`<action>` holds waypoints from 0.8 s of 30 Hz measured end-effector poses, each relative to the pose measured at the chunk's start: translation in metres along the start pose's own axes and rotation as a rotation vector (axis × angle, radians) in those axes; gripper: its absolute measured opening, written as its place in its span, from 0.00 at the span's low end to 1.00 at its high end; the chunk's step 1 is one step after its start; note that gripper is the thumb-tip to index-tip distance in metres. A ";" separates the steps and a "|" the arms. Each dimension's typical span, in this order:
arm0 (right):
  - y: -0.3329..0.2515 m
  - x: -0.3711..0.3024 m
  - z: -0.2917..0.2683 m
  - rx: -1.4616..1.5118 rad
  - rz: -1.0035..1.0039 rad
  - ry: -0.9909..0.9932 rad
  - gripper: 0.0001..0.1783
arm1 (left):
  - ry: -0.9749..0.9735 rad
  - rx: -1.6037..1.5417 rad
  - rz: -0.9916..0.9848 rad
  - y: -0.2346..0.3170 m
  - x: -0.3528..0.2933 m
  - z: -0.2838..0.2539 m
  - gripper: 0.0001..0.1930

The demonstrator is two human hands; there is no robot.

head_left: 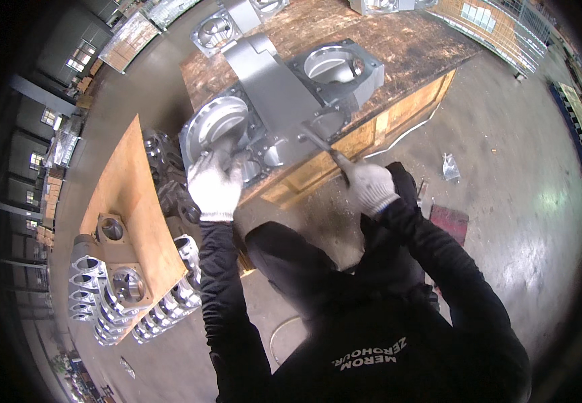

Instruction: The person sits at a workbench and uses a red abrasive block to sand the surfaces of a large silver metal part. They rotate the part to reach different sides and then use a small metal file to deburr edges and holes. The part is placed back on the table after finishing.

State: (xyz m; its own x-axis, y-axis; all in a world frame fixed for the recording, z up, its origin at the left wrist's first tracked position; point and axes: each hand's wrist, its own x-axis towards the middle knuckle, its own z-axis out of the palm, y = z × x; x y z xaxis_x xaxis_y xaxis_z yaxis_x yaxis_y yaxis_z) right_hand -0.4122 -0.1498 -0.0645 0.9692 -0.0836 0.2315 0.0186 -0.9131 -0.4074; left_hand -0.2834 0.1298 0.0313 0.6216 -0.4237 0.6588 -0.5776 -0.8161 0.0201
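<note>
A large grey metal casting (274,87) with two round bores lies on the wooden crate (388,124) in front of me. My left hand (214,188), in a white knit glove, grips its near left edge, fingers bent over beside the left bore. In my right hand (370,186), also gloved, is a slim grey hand tool (318,141), perhaps a file. The fingers wrap round its rear end, and the front end reaches the casting's near edge, close to a small round opening. Motion blurs the tool's tip a little.
To the left, a bent plywood sheet (126,195) stands among stacked metal castings (89,282). Another casting (215,32) lies farther back on the crate. On the floor at right are a clear plastic bag (451,166) and a dark red slab (449,224).
</note>
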 end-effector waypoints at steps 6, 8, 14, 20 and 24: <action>-0.003 -0.048 0.004 -0.059 -0.048 -0.026 0.36 | -0.010 0.029 0.011 -0.002 -0.001 -0.004 0.17; 0.003 -0.022 -0.010 -0.018 -0.032 -0.018 0.35 | -0.008 -0.012 -0.012 0.002 0.000 -0.004 0.17; -0.009 -0.052 -0.010 0.011 0.048 -0.180 0.30 | -0.014 0.011 -0.003 0.003 0.001 -0.001 0.18; 0.004 -0.021 -0.017 0.205 0.065 -0.150 0.31 | 0.006 0.028 0.000 -0.003 -0.001 0.003 0.20; -0.002 -0.080 -0.095 0.352 -0.006 -0.196 0.33 | 0.005 0.042 0.019 0.002 0.000 0.003 0.17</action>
State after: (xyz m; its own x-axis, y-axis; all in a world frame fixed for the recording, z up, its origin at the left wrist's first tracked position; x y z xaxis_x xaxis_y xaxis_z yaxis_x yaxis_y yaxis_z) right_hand -0.5127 -0.1793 0.0018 0.9966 0.0301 0.0764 0.0747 -0.7182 -0.6918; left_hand -0.2831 0.1270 0.0296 0.6080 -0.4374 0.6626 -0.5662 -0.8239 -0.0243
